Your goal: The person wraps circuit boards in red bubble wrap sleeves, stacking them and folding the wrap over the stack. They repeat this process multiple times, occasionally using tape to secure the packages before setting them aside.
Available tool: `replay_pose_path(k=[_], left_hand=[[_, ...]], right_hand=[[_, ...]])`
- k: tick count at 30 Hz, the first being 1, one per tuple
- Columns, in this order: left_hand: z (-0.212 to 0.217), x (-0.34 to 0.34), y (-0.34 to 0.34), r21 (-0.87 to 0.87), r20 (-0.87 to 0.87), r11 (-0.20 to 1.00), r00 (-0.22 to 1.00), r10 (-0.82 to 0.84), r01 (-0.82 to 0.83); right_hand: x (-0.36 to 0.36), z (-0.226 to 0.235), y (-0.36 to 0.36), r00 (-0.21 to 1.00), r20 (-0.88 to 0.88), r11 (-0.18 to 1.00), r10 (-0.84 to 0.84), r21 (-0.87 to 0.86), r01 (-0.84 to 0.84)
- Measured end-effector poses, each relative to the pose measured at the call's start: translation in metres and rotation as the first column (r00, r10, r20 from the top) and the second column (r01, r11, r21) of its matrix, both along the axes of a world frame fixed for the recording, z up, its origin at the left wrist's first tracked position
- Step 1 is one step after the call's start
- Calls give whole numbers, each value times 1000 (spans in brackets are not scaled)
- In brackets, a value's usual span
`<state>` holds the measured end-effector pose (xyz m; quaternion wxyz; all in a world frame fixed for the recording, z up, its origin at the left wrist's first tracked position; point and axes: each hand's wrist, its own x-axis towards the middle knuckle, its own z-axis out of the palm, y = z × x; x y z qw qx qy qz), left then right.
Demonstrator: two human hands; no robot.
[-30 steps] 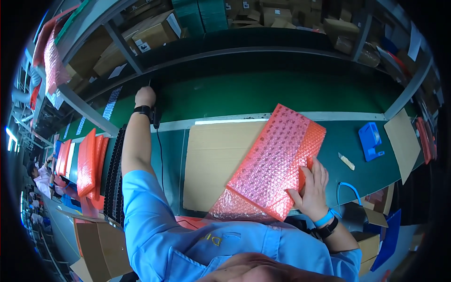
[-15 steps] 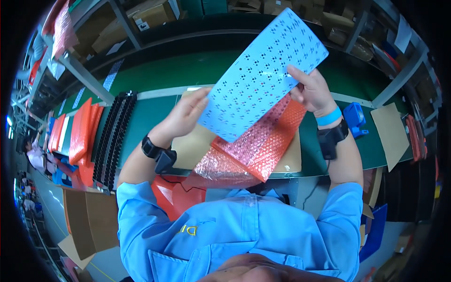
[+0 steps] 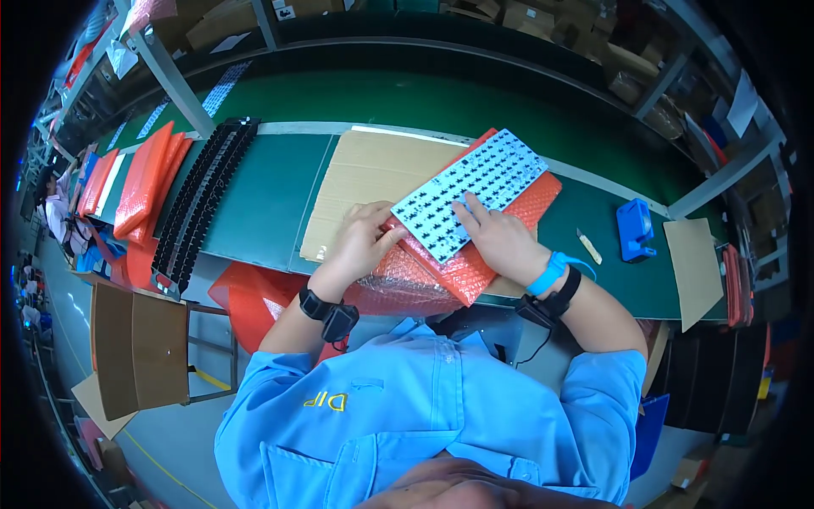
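Observation:
A white keyboard circuit board (image 3: 500, 165) with rows of black marks lies tilted on top of a red bubble-wrap bag (image 3: 536, 202). Beneath them is a brown cardboard sheet (image 3: 339, 174) on the green bench. At the board's left corner, my left hand (image 3: 358, 242) is closed, with a bit of the red bag showing between thumb and fingers. My right hand (image 3: 504, 242) rests on the board's near side, fingers stretched over its face. Crumpled bubble wrap hangs over the bench's front edge.
Black slotted strips (image 3: 208, 199) and stacked red bubble bags (image 3: 146, 191) are on the left. A cutter knife (image 3: 589, 246), a blue tape dispenser (image 3: 634, 231) and a cardboard piece (image 3: 695, 267) sit on the right. Behind runs a green conveyor (image 3: 407, 106).
The board has come down from raised in both hands onto the red bag. My left hand has shifted to its corner, and my right hand has let go of its edge and lies on top.

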<state>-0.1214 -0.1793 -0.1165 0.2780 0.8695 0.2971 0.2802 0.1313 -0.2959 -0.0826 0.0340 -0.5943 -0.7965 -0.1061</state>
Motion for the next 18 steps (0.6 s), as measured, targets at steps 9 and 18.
replay_pose_path(k=[9, 18], left_hand=[[-3, 0, -7, 6, 84, 996, 992, 91, -92], [-11, -2, -10, -137, 139, 977, 974, 180, -161]], right_hand=[[79, 3, 69, 802, -217, 801, -557, 116, 587], [125, -6, 113, 698, -307, 762, -647, -308, 570]])
